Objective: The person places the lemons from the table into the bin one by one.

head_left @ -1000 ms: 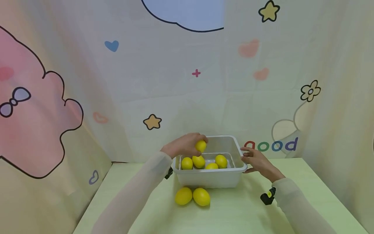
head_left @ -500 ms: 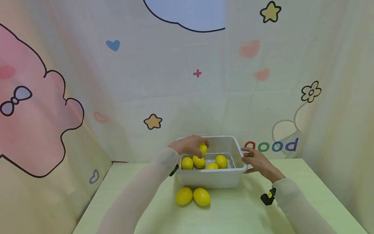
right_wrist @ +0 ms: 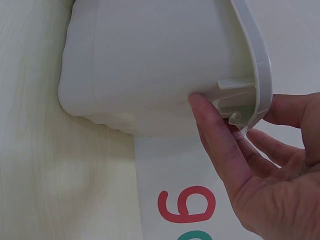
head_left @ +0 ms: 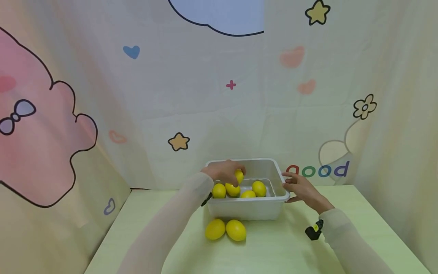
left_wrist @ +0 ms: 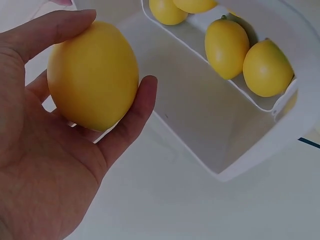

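My left hand [head_left: 226, 172] holds a yellow lemon [left_wrist: 94, 75] between its thumb and fingers, over the left part of a white plastic bin [head_left: 244, 209]. Several more lemons lie inside, among them a lemon [head_left: 259, 188] toward the right; the left hand and the front wall hide part of the rest. At the bin's right side, my right hand [right_wrist: 270, 165] grips the rim [right_wrist: 264, 65], with fingers against the outer wall below it and the thumb at the edge.
Two lemons, a left lemon [head_left: 215, 229] and a right lemon [head_left: 236, 230], lie side by side on the pale table [head_left: 273, 251] in front of the bin. Close behind stands a printed curtain [head_left: 205, 106], with curtain sides left and right.
My left hand has moved right and slightly lower over the bin, carrying its lemon. The right hand stays at the rim, and the bin and the two table lemons keep their places.
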`<action>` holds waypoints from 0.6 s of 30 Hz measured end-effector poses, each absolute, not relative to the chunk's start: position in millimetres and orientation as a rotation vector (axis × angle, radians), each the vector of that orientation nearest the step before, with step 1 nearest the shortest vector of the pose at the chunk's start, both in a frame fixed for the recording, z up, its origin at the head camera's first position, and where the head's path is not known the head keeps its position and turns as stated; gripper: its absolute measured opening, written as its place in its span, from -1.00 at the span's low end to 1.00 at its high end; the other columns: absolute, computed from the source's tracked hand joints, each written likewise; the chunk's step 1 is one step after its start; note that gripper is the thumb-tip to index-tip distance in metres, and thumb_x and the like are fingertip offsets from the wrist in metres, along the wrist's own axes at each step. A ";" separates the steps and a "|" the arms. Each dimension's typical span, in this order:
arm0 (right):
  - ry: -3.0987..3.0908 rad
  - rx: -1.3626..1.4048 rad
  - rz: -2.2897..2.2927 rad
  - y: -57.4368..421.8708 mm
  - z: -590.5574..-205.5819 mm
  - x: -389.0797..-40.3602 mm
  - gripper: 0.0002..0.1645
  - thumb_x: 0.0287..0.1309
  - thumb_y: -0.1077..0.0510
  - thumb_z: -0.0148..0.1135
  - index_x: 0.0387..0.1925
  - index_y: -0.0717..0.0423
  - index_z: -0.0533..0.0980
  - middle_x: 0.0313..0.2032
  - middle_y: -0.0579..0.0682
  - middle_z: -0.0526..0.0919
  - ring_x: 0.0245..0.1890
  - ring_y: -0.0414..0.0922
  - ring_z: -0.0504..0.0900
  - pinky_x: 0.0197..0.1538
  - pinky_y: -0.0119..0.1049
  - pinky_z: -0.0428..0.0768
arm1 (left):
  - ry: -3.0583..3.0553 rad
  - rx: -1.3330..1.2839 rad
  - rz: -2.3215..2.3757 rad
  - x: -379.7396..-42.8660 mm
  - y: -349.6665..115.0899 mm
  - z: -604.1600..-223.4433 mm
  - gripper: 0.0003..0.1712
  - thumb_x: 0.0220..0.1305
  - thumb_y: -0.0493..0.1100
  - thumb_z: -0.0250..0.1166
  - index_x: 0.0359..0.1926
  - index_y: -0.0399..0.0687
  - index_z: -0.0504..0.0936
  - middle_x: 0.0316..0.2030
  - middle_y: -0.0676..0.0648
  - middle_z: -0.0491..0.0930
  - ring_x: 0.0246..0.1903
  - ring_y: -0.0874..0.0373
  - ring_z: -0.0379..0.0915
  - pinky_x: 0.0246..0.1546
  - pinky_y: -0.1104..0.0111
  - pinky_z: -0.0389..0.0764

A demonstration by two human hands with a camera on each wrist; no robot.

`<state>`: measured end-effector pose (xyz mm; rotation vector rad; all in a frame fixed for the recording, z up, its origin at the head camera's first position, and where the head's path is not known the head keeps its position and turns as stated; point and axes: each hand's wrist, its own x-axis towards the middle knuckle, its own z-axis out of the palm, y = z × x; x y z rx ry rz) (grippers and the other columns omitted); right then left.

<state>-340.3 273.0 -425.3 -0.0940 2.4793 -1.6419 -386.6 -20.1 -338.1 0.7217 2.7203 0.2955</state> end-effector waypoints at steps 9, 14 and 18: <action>2.482 -0.089 -1.642 274.3 -425.0 -341.3 -0.26 0.40 0.15 0.04 0.50 0.16 0.04 0.36 0.43 0.24 0.20 0.37 0.46 -0.16 -0.05 0.74 | 2.710 0.738 0.380 -384.0 -19.8 -340.3 -0.43 0.10 -0.04 0.43 0.15 0.47 0.52 0.21 0.12 0.49 -0.03 0.10 0.40 0.08 0.07 0.51; 2.488 -0.081 -1.643 274.4 -428.0 -342.1 -0.28 0.41 0.18 0.02 0.50 0.16 0.05 0.34 0.43 0.24 0.19 0.36 0.47 -0.17 -0.05 0.75 | 2.698 0.751 0.411 -382.2 -17.6 -343.1 -0.43 0.08 -0.06 0.46 0.14 0.39 0.54 0.17 0.12 0.53 -0.04 0.11 0.43 0.10 0.08 0.53; 2.488 -0.079 -1.645 274.3 -428.1 -342.7 -0.29 0.40 0.18 0.03 0.49 0.15 0.06 0.34 0.43 0.24 0.18 0.36 0.48 -0.17 -0.06 0.75 | 2.683 0.793 0.404 -382.4 -16.1 -344.1 -0.45 0.12 -0.09 0.44 0.17 0.29 0.54 0.23 0.03 0.50 0.01 0.10 0.45 0.13 0.09 0.55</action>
